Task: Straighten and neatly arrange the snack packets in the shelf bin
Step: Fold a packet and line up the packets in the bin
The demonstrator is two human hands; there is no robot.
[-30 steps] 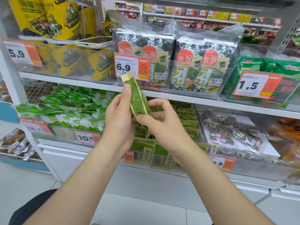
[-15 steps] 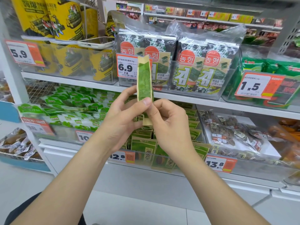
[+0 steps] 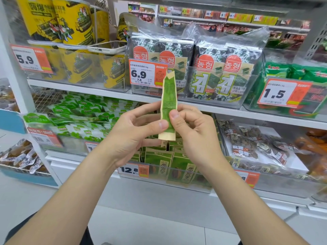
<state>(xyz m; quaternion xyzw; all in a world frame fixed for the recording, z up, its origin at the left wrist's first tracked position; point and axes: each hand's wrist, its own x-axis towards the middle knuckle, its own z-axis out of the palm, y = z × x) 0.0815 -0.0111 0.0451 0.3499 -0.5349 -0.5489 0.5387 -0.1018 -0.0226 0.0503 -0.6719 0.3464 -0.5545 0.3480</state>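
a white metal shelf unit (image 3: 230, 112) fills the view, its boards running from 9 to 3 o'clock. pale grey floor tiles (image 3: 141, 225) lie at 6 o'clock. at 12 o'clock, behind the unit, another stocked aisle shelf (image 3: 230, 22) shows in even, bright light. a blue-edged rack (image 3: 10, 119) stands at 9 o'clock, near a wire mesh panel (image 3: 46, 98).

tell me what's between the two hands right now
In the head view, a green snack packet stands upright between the left hand and right hand, pinched by both near its lower end.
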